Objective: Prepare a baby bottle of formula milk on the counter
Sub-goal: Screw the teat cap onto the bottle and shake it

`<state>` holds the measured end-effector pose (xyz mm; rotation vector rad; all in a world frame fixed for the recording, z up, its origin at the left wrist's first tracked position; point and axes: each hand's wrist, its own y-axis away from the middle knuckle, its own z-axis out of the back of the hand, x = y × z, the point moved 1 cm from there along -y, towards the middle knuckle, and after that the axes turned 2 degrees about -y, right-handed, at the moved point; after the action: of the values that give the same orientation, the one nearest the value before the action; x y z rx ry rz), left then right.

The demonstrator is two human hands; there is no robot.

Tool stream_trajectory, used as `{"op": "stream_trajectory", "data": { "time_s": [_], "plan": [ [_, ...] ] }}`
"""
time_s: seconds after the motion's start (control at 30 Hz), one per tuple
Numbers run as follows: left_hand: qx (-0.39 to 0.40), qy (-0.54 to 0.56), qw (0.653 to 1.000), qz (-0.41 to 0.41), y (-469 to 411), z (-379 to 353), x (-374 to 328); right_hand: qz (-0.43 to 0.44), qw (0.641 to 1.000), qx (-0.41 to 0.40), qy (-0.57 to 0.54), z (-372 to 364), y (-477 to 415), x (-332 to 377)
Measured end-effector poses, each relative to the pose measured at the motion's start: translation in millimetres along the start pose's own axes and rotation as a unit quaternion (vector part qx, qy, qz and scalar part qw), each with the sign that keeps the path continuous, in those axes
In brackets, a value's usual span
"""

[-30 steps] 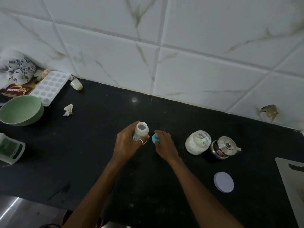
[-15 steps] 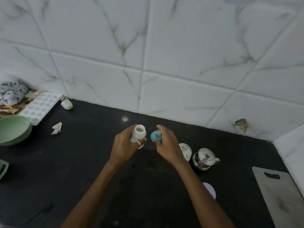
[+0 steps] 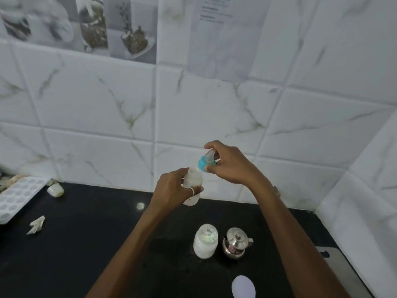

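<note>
Both grips have lifted clear of the glossy black stone counter (image 3: 86, 244) since a second ago. The left grip (image 3: 169, 192) is curled round the small translucent plastic baby bottle (image 3: 193, 179), which is open-mouthed and slightly tilted. The right grip (image 3: 229, 166) pinches the teal screw ring with its clear soft teat (image 3: 202, 163) just above the bottle's mouth, seemingly not touching it. On the counter below stand a squat white powder jar (image 3: 205, 241) and a shiny lidded steel pot (image 3: 235, 244).
</note>
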<state>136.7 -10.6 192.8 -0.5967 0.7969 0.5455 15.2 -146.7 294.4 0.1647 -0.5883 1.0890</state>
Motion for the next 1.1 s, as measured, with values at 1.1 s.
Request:
{"op": "stream_trajectory", "data": {
  "time_s": [1.1],
  "plan": [
    [-0.029,-0.032,0.999,-0.030,14.7,10.8,-30.0,-0.009,0.992,-0.066,0.103,-18.2,23.4,30.7]
  ]
}}
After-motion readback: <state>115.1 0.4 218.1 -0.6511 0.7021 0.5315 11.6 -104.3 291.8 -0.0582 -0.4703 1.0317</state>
